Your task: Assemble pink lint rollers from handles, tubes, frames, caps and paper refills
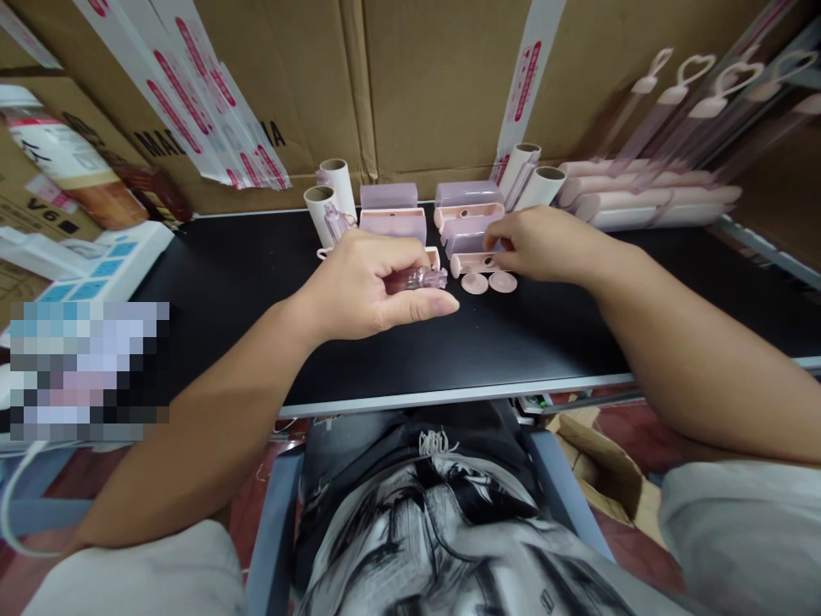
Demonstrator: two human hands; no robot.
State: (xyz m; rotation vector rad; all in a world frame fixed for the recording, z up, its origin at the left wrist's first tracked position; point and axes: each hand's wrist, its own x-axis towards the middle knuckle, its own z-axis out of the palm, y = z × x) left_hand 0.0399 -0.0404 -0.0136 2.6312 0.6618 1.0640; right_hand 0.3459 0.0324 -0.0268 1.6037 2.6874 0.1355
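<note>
The fingers of the left hand [378, 287] are gripping some clear purple pieces [423, 279], and their loose ends are showing past the index finger, above the table [462, 346]. The right hand [545, 244] is bending its thumb and forefinger at the small pink box [467, 265] and its purple cover [471, 233]; whether these fingers are pinching or only resting there, I am not able to tell.

In my judgement, the clear pieces are risking a slip, because they are looking smooth and the hand is seemingly keeping several together. The box is perhaps risking a tip or a slide if the right fingers are pressing at one end. Two pink discs [488, 282] are lying just in front of it, where a careless wrist could be sweeping them away.

As for looks, the pieces are shining, see-through and narrow, mostly hiding inside the fist. The box is looking pale and long, with a dark hole in its face and the cover standing behind it.

Farther out, purple boxes [392, 228] are sitting behind the hands, and white tubes [319, 216] are standing upright near the cardboard [436, 103].
</note>
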